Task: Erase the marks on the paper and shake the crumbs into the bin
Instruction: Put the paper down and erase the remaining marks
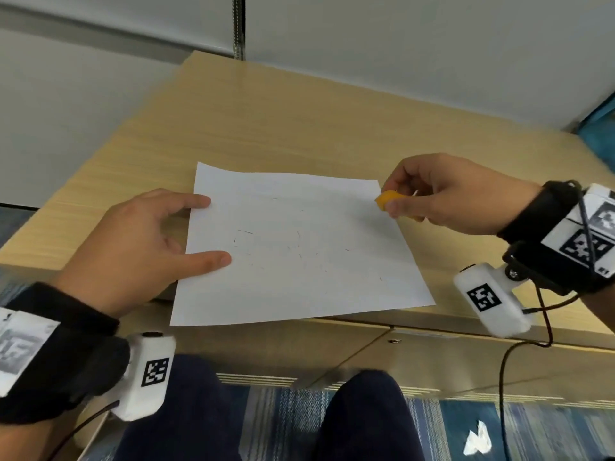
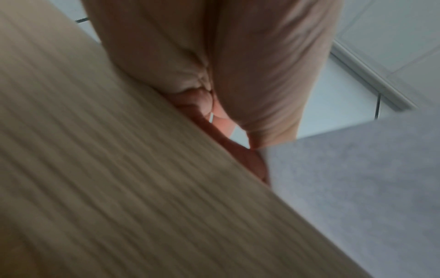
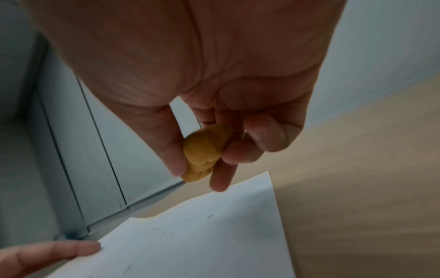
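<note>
Pale wood-grain desk [image 1: 299,121] set against a grey partition wall [image 1: 432,44] carries a white sheet of paper [image 1: 299,261], which lies flat between the two hands and slightly askew, its near edge overhanging the front of the desk. Whether its long axis runs from hand to hand or away from the person is hard to judge, since the sheet looks nearly square from above. Short dark pencil marks and thin crumbs [image 1: 245,231] are scattered over its middle; none of it reads as writing.

At the sheet's left edge, the left hand [image 1: 139,247] has its thumb lying straight on top of the paper and its forefinger straight at the far left corner; the wrist view shows other fingers tucked under the edge, so it pinches the sheet.

Just above the sheet's far right corner, the right hand [image 1: 442,194] is curled around a lumpy orange eraser [image 1: 387,199], pinched between thumb and fingers, its tip pointing toward the left hand. It is raised off the paper.

Both wrists wear black straps with white camera boxes [image 1: 489,299] bearing square black-and-white code markers, not readable as text. Striped blue carpet [image 1: 283,420] with a white scrap [image 1: 477,439] lies below.
</note>
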Demonstrator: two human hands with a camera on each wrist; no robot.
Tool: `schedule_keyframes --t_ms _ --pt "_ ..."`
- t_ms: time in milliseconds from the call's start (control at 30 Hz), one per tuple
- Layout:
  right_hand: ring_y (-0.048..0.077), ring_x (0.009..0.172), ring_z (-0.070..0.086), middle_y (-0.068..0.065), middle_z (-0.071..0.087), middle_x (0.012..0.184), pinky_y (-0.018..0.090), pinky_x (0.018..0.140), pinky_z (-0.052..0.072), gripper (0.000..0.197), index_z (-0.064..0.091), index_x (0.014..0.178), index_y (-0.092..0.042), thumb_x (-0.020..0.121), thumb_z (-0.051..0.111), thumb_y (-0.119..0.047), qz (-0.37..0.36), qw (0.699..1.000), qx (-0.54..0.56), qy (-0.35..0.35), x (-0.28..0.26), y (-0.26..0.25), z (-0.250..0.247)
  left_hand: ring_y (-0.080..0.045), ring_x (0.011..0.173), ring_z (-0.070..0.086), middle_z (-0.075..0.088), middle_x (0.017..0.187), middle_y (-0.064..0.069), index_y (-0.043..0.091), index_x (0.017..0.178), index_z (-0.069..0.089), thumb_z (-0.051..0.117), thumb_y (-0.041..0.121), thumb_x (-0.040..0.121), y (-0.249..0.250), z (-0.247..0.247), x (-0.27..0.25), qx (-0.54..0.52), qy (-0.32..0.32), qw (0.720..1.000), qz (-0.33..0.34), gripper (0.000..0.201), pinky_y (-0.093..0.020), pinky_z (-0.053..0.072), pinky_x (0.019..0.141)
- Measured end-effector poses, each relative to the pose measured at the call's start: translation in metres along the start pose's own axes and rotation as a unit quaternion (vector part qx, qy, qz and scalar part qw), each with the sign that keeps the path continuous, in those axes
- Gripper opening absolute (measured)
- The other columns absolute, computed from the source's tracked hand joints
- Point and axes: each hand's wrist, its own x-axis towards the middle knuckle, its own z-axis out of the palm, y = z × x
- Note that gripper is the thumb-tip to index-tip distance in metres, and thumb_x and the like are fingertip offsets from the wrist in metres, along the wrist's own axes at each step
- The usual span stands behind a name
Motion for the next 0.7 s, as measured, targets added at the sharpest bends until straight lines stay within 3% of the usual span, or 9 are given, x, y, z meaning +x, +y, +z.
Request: schedule_keyframes --t_ms 167,267,400,467,600,700 --pt "0.007 0.059 0.056 0.000 0.067 0.088 0.031 0.056 0.048 0.027 0.068 0.107 -0.017 0.083 0.079 -0.014 0.025 0.996 0.080 -0.013 -0.008 0.018 -0.003 -0.002 0.051 0.060 0.060 0.085 0.019 0.045 0.115 0.062 0.086 0.052 0.053 -0.002 -0.002 0.000 -0.004 -0.008 1.000 0.003 0.067 -0.023 0.047 0.053" --pt "0.019 0.068 0.063 0.000 0.071 0.090 0.035 0.064 0.059 0.020 0.073 0.102 -0.017 0.083 0.078 -0.013 0.015 0.998 0.063 -0.015 -0.007 0.024 -0.007 -0.004 0.046 0.059 0.063 0.079 0.020 0.053 0.104 0.059 0.084 0.054 0.049 -0.003 -0.005 -0.001 -0.021 -0.027 0.999 -0.005 0.060 -0.018 0.049 0.053" --pt "0.023 0.072 0.065 -0.001 0.073 0.090 0.030 0.065 0.059 0.014 0.075 0.096 -0.009 0.083 0.079 -0.011 0.005 0.996 0.089 -0.026 -0.003 0.026 -0.008 -0.008 0.043 0.059 0.061 0.093 0.031 0.057 0.111 0.059 0.084 0.057 0.047 -0.004 -0.008 -0.003 -0.024 -0.065 0.998 -0.009 0.069 -0.025 0.053 0.046" --pt "0.021 0.071 0.065 0.002 0.074 0.095 0.030 0.065 0.059 0.015 0.076 0.097 -0.010 0.082 0.080 -0.012 -0.004 0.995 0.090 -0.037 -0.001 0.025 -0.005 -0.012 0.043 0.060 0.061 0.079 0.031 0.060 0.113 0.057 0.084 0.062 0.046 -0.008 -0.007 -0.002 -0.017 -0.076 0.997 -0.014 0.073 -0.028 0.055 0.046" --pt "0.032 0.078 0.069 0.004 0.075 0.093 0.043 0.070 0.062 0.021 0.077 0.098 -0.017 0.079 0.084 -0.020 -0.036 0.995 0.068 -0.061 0.005 0.018 0.005 -0.025 0.043 0.060 0.060 0.059 0.014 0.053 0.123 0.057 0.079 0.081 0.035 -0.021 -0.006 0.003 -0.030 -0.072 0.997 -0.022 0.095 -0.042 0.061 0.067" --pt "0.029 0.079 0.071 0.000 0.076 0.090 0.040 0.072 0.063 0.021 0.077 0.097 -0.019 0.078 0.085 -0.023 -0.050 0.995 0.045 -0.069 0.012 0.015 0.010 -0.026 0.043 0.059 0.058 0.052 0.006 0.052 0.126 0.056 0.079 0.082 0.032 -0.031 -0.003 0.009 -0.018 -0.068 0.997 -0.038 0.102 -0.045 0.061 0.068"
